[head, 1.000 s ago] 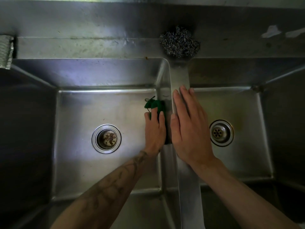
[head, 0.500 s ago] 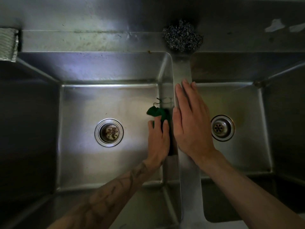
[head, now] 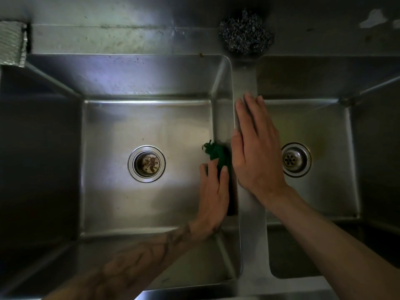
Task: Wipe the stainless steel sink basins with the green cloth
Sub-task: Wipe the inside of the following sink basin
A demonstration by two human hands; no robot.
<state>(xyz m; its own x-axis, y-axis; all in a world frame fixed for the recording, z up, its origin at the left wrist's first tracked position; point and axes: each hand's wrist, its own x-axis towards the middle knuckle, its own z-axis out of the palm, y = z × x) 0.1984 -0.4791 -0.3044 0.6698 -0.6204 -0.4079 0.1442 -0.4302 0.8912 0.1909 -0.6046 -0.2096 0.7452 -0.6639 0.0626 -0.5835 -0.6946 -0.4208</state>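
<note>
I look straight down on a double stainless steel sink. My left hand (head: 214, 191) is inside the left basin (head: 121, 208), pressing the green cloth (head: 218, 153) flat against that basin's right wall, beside the divider (head: 245, 83). Most of the cloth is under my palm; a dark green bunch with a loose thread sticks out past my fingertips. My right hand (head: 255, 148) lies flat, fingers together, on top of the divider and holds nothing. The right basin (head: 329, 191) lies to its right.
A steel wool scourer (head: 245, 32) sits on the back ledge above the divider. The left drain (head: 146, 163) holds a strainer with brown debris; the right drain (head: 294, 159) is partly covered by my right hand. A ribbed grey object (head: 12, 43) is at the far left.
My left hand and the cloth have slid toward me along the basin's right wall. My right hand stays on the divider. The view has shifted a little.
</note>
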